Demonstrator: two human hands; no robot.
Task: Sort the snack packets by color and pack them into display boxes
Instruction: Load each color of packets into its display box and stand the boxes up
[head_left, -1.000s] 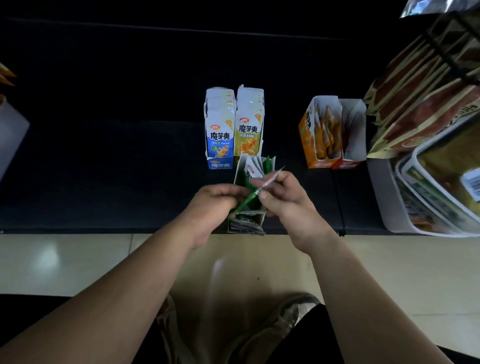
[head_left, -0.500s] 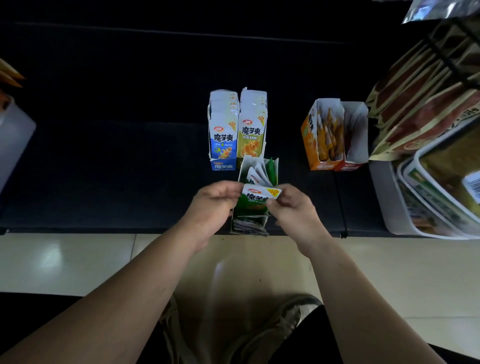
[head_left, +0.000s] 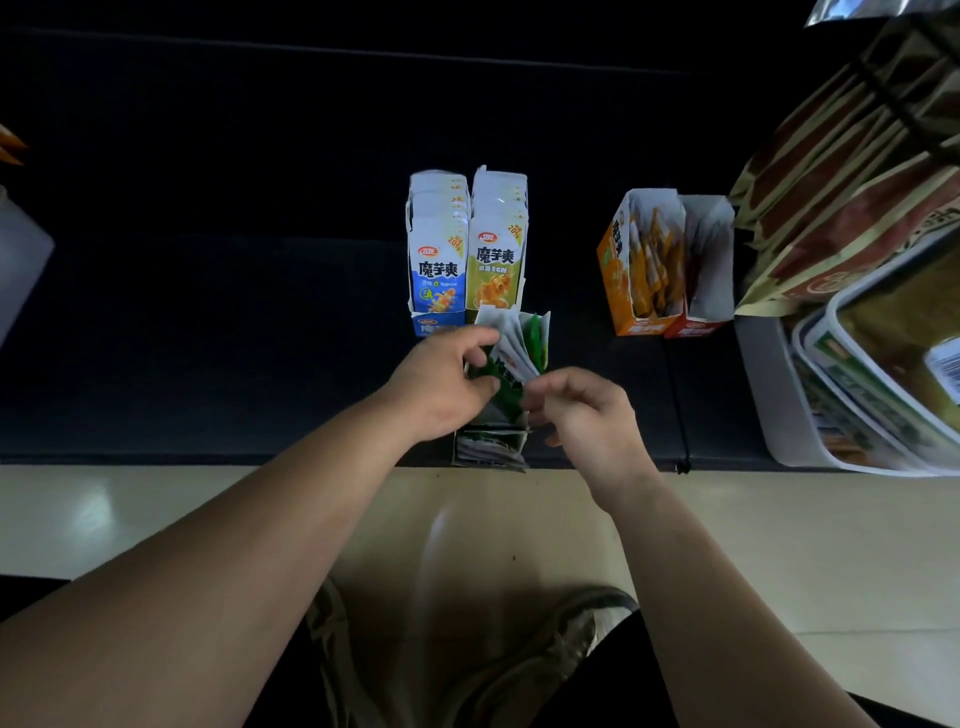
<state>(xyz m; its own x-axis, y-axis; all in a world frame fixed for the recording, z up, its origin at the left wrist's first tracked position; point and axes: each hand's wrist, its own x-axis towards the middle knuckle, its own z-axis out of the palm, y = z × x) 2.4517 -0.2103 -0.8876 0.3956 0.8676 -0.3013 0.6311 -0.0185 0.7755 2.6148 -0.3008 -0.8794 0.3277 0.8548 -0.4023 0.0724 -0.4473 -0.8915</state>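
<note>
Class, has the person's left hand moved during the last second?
Yes: the left hand, pinching a green packet, has shifted forward, nearer the blue box.

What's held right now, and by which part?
The left hand pinches a green packet by its left edge, over the display box. Whether the right hand grips its right edge cannot be told.

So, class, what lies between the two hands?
Green snack packets, standing in their display box, fill the gap between the left hand and right hand; the head view shows it.
</note>
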